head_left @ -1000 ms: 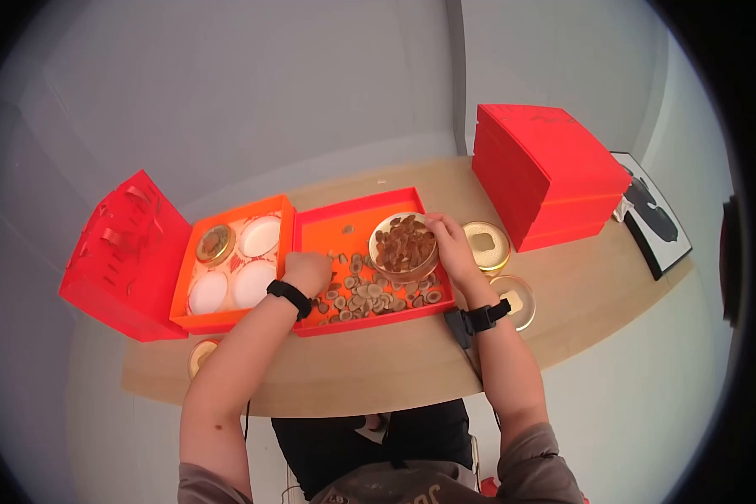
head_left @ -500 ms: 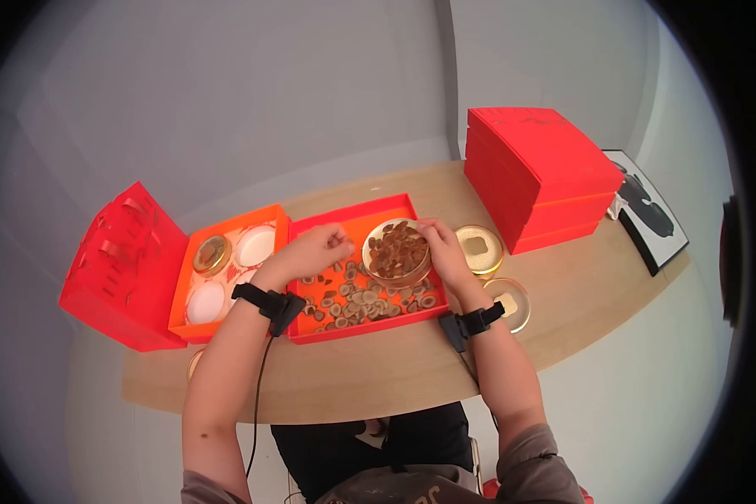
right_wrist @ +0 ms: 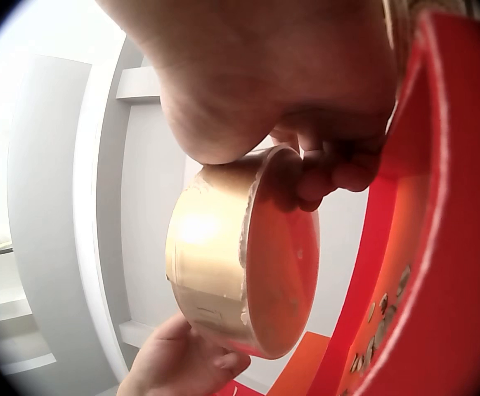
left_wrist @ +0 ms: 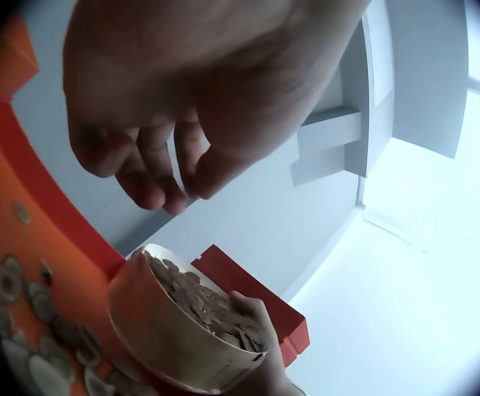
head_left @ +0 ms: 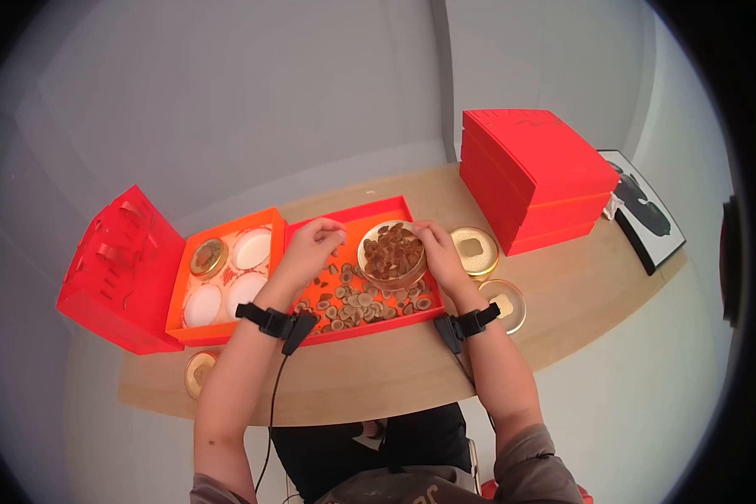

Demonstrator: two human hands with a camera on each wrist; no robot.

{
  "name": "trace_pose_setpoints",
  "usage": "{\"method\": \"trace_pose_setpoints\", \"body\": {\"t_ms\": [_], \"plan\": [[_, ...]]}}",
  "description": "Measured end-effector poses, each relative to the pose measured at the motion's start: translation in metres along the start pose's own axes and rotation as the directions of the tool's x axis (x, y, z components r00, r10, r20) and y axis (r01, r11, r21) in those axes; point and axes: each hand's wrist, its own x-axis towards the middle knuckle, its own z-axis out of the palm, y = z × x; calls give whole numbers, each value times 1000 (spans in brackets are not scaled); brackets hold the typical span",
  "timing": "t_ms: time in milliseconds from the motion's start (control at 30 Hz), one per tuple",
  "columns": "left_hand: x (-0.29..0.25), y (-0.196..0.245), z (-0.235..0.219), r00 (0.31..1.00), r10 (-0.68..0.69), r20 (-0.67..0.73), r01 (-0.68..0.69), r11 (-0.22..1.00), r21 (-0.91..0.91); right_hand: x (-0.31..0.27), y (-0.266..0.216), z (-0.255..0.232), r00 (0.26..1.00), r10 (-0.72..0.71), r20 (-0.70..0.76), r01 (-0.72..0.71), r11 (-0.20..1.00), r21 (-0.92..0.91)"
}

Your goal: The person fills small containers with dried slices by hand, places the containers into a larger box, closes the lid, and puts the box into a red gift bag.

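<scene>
My right hand (head_left: pixel 439 254) grips the side of a round clear jar (right_wrist: pixel 207 247) with a gold label band, thumb and fingers at its rim. Brown dried slices (head_left: pixel 392 250) fill the jar, which is held over a shallow red and orange tray (head_left: pixel 380 207). Loose pale-centred slices (head_left: pixel 361 302) lie scattered across the tray floor. Left of the jar, my left hand (head_left: pixel 312 249) is raised above the tray. Its fingers bend loosely, thumb close to the fingertips, with nothing visible between them in the left wrist view.
An open orange box (head_left: pixel 176 312) with round white wells stands left of the tray, a gold-rimmed jar (head_left: pixel 209 258) in one well. Right of the tray lie two round gold-edged lids (head_left: pixel 476 250). Behind them are stacked red boxes (head_left: pixel 538 181) and a framed picture (head_left: pixel 651 218).
My left hand has lifted from the tray's left side, moved toward the jar, then drawn slightly back left. My right hand still holds the jar in about the same place.
</scene>
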Motion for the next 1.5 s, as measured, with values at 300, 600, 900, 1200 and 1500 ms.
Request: {"method": "trace_pose_setpoints", "body": {"t_ms": [300,600,900,1200,1500], "plan": [[-39,-19,39,974,-174,147,226,806,-548,-5,-13,3,999,-20,38,18,998,58],[-50,-36,45,985,5,171,133,601,-788,-6,-15,-1,943,140,302,-199,964,174],[-71,-48,-6,969,39,-243,-227,515,-827,-8,-29,-2,957,165,236,-161,986,-36],[-90,-54,-16,954,-28,-299,-250,478,-842,-5,-54,37,884,287,369,-164,930,-330],[-92,-54,-16,929,38,-369,-353,401,-846,8,-45,103,588,418,693,268,708,-654]]}}
